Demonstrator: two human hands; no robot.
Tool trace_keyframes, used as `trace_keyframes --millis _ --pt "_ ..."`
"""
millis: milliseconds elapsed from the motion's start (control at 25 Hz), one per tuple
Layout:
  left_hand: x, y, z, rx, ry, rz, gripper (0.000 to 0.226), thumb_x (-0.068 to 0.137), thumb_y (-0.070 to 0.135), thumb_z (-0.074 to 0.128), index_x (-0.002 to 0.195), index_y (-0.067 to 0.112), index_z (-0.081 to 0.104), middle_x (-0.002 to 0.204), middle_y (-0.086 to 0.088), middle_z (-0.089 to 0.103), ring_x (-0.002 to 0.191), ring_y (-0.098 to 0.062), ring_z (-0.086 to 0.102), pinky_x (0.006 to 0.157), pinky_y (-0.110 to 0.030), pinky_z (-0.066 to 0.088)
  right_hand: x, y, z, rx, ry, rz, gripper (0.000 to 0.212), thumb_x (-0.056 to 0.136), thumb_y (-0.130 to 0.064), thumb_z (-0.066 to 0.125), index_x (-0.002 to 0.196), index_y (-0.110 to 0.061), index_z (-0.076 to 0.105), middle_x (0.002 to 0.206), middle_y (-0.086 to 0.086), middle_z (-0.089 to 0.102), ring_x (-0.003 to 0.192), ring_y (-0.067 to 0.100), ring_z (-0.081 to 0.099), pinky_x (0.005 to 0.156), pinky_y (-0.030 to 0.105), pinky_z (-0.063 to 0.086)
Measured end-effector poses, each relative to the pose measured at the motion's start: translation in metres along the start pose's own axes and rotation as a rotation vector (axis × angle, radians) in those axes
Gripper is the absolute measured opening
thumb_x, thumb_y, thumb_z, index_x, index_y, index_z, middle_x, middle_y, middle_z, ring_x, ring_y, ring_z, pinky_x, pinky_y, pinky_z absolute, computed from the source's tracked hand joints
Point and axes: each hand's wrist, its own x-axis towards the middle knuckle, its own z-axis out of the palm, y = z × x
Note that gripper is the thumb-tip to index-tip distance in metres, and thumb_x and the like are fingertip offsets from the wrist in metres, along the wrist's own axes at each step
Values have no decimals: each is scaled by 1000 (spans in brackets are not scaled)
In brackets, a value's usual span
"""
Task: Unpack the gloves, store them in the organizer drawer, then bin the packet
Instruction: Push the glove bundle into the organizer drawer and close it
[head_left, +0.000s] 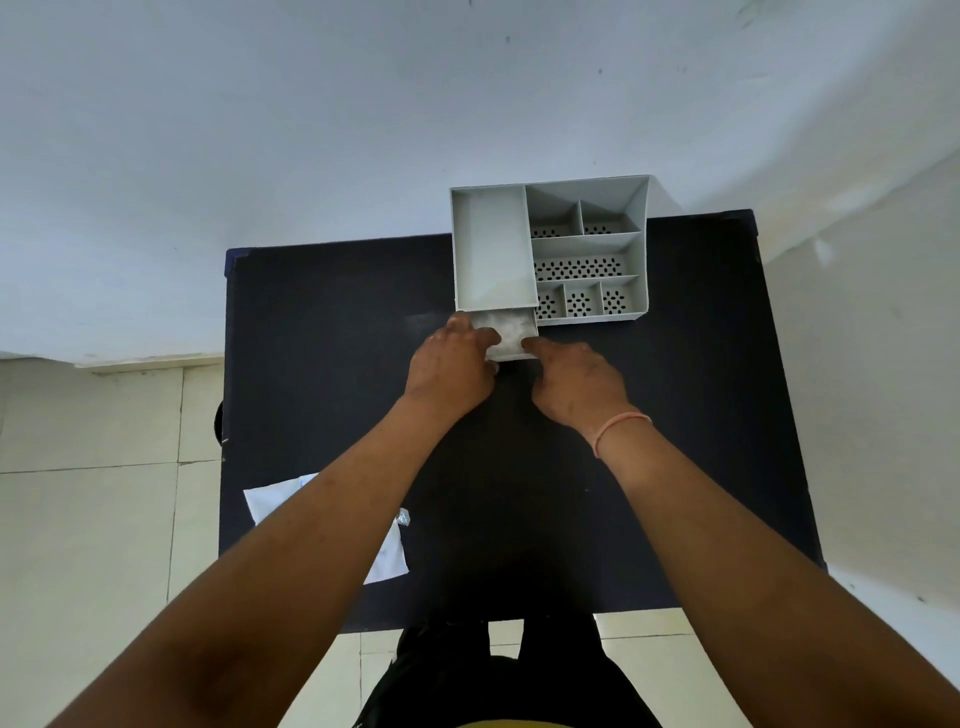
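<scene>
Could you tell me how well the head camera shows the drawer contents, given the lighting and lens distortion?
Head view: even, soft light with no harsh glare; wide-angle bending curves the table edges and stretches the forearms; the pale contents of the drawer wash out into a blur, partly hidden by the left hand and right hand.

Packet (387, 551) half under left forearm; drawer (511, 338) contents blurred

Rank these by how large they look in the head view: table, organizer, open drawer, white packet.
1. table
2. organizer
3. white packet, partly hidden by an arm and nearer the camera, so unsure
4. drawer
</scene>
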Motion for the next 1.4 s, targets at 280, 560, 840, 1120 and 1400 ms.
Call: trace_keyframes --millis 280,560,840,1120,1400 --pt "-6 -10 1 40 87 -51 34 97 40 71 128 25 72 127 -9 65 109 -35 70 87 -49 61 7 -7 1 -129 -56 21 69 94 -17 60 156 -35 34 139 18 58 124 42 62 93 48 53" --pt "7 -9 5 11 24 -87 31 104 41 56 123 21 72 109 -13 77 102 -38 73 79 -44 59 7 -10 2 70 163 30 63 96 -19 57 154 -36 37 124 19 64 113 42 65 84 46 56" --pt "-11 -24 18 -94 160 -56 44 101 34 64 144 23 62 127 -9 77 112 -29 75 99 -49 60 0 -24 7 14 85 -61 64 96 -24 60 154 -37 35 122 16 65 112 39 66 83 45 56" --pt "-14 -21 18 -267 189 -54 46 96 27 70 141 17 65 124 -8 77 113 -25 73 102 -42 57 35 -28 6 145 -51 52 72 91 -21 64 156 -37 37 143 16 59 128 39 60 102 48 55" --pt "-3 -6 4 -1165 23 -629 3 98 20 67 100 20 65 109 -9 77 99 -26 77 81 -45 67 9 -20 26 929 318 215 32 93 -11 57 120 -25 68 111 3 74 104 22 72 97 42 60"
